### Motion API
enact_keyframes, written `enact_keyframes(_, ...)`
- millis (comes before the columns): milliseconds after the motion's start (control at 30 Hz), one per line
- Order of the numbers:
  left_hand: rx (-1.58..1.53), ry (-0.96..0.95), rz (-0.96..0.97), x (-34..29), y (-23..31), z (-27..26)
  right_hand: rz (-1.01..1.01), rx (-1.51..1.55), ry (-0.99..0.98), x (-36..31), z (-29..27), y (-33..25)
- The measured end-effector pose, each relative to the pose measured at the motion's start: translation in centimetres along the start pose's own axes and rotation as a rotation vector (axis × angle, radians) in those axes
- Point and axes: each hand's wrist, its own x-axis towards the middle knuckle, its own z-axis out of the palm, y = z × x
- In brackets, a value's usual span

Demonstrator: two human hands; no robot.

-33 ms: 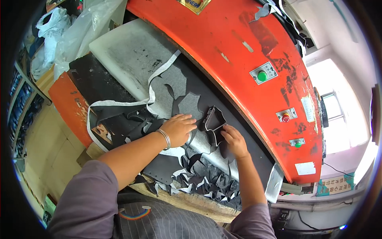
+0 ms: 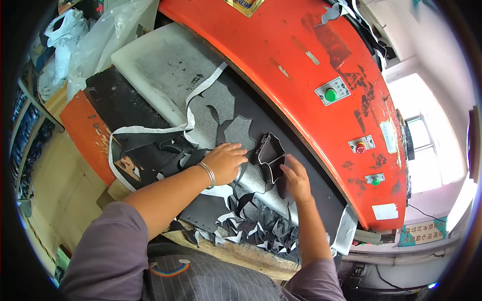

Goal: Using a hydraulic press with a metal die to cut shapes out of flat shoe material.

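Note:
A dark metal cutting die [image 2: 271,159], an angular outline with a crossbar, stands on a sheet of dark leather-like material [image 2: 326,213]. My right hand [image 2: 297,181] is at the die's right side, fingers stretched out and holding nothing. It is hard to tell whether a fingertip still touches the rim. To the left of the die, my left hand [image 2: 226,161] lies flat with its fingers extended over the material. Just beyond it are grey, angular cut-out areas [image 2: 239,131] showing through the dark sheet.
An orange-red machine beam [image 2: 301,70] with a green button [image 2: 330,95] and a red button [image 2: 360,147] crosses behind the work. A whitish cutting board [image 2: 155,65] lies underneath. Scraps [image 2: 251,226] pile along the near edge. A pale-edged strip [image 2: 191,118] curls at left.
My right hand has shifted slightly right, its fingers loosening away from the die's rim. My left hand and the die stay where they were.

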Motion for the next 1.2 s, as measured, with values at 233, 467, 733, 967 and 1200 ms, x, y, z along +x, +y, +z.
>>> enact_keyframes(233, -0.087, 0.073, -0.068, 2.4, 0.8, 0.4, 0.948, 0.507, 0.28, -1.6, 3.6, -6.1)
enact_keyframes(467, -0.093, 0.151, -0.016, 2.2, 0.5, 2.2, 0.966, 0.388, 0.074, -0.7, 2.8, -6.2)
enact_keyframes(733, -0.115, 0.163, -0.11, 3.5, 0.2, 1.9, 0.861, 0.402, 0.019, -0.4, 2.6, -5.1)
enact_keyframes(967, -0.135, 0.068, -0.187, 5.4, -1.0, 0.7, 0.837, 0.328, 0.094, -0.9, 3.8, -5.0)
enact_keyframes(1200, -0.11, 0.149, -0.162, 5.4, -0.3, 1.5, 0.8, 0.723, 0.183, -4.5, 3.7, -3.5)
